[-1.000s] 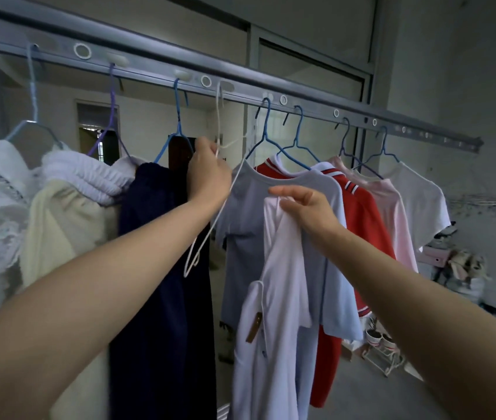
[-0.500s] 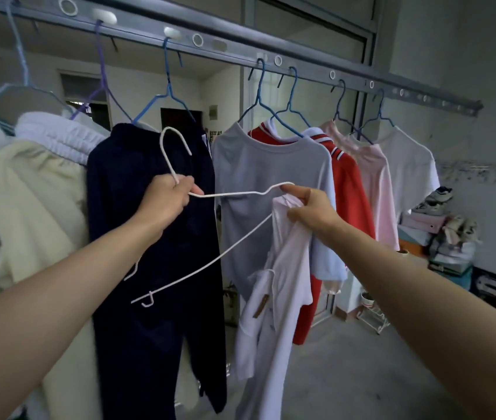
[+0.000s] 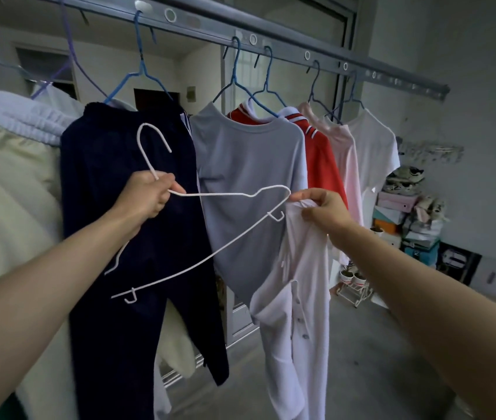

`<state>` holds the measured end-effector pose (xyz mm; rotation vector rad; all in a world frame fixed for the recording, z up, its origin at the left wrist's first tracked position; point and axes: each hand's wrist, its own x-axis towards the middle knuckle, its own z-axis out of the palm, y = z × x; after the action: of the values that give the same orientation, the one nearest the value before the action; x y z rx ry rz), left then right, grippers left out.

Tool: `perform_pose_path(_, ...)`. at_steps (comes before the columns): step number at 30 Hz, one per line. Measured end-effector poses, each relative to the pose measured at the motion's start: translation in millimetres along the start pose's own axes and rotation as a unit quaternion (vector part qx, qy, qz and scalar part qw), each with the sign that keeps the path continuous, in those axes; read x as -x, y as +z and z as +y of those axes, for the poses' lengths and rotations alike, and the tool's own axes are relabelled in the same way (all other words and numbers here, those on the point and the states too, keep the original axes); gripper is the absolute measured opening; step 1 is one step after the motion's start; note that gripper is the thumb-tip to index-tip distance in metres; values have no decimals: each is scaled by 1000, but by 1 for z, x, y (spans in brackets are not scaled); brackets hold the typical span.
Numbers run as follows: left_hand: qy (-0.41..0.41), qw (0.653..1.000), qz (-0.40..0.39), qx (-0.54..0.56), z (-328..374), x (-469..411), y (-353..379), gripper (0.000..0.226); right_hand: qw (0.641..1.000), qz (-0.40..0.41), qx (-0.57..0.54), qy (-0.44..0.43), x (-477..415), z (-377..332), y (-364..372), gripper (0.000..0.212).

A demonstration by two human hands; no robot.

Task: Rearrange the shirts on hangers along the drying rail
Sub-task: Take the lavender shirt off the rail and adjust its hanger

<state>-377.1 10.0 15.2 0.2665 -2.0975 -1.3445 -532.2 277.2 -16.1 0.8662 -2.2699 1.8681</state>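
Gripping the white wire hanger [image 3: 219, 194] at its neck, just under the upturned hook, the left hand [image 3: 146, 197] had its fingers curled tight round the wire. The hanger's long axis ran on a slant, low end near the left forearm and high end up to the right. That high shoulder tip sat right at the right hand [image 3: 322, 212], which pinched the bunched top of the white shirt [image 3: 298, 298] between thumb and fingers. The shirt hung limp below that hand, off the drying rail [image 3: 283, 47] overhead and in front of the grey T-shirt [image 3: 249, 177]. So the right hand was the nearer one to the join, and the tip probably needed to go rightward into the neck opening. The opening itself was crumpled in the pinch, so I couldn't tell whether the tip was already inside. The hanger's low shoulder was partly lost behind the left forearm.
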Motion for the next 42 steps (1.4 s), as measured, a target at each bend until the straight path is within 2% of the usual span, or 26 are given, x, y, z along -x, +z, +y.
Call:
perform_pose_path(3, 1, 1000, -22, -5, -1, 3, -1, 36, 1000, 1, 0, 4, 1, 1, -6, 54)
perform_pose_path(6, 13, 999, -49, -19, 3, 3, 3, 35, 999, -36, 8, 7, 2, -4, -6, 65)
perform_pose_path(11, 45, 996, -70, -29, 16, 5, 30, 35, 989, -112, 79, -61, 5, -15, -6, 74)
perform_pose_path(16, 94, 993, -66, -26, 28, 9, 61, 35, 957, -173, 182, -149, 8, -23, -7, 76)
perform_pose_path(20, 136, 988, -67, -38, 37, 15, 98, 34, 938, -221, 183, -196, 15, -36, -1, 79)
perform_pose_path(22, 140, 989, -57, -5, 35, 15, 112, 36, 936, -231, 169, -204, 17, -41, 0, 73)
perform_pose_path(24, 128, 990, -54, 37, 32, 15, 122, 36, 933, -228, 193, -202, 20, -46, -1, 60)
perform_pose_path(26, 122, 989, -52, 70, 32, 16, 130, 32, 923, -203, 265, -194, 19, -45, -3, 45)
perform_pose_path(29, 129, 986, -59, 92, 36, 15, 136, 17, 929, -148, 301, -157, 16, -38, -3, 10)
perform_pose_path(31, 134, 985, -102, 45, 35, 13, 134, 6, 934, -103, 315, -133, 14, -29, -4, 45)
perform_pose_path(33, 103, 982, -155, -3, 29, 12, 129, 7, 933, -58, 340, -100, 14, -26, -9, 67)
perform_pose_path(36, 24, 976, -215, -7, 14, 10, 120, 24, 932, -31, 357, -46, 17, -25, -15, 73)
perform_pose_path(37, 10, 974, -225, 5, 9, 11, 121, 22, 931, -27, 362, -31, 17, -24, -17, 72)
perform_pose_path(39, 12, 973, -232, 12, 3, 12, 124, 12, 931, -14, 365, -16, 16, -22, -19, 70)
perform_pose_path(42, 37, 967, -248, -34, 3, 16, 136, 21, 939, -1, 344, -14, 14, -19, -24, 63)
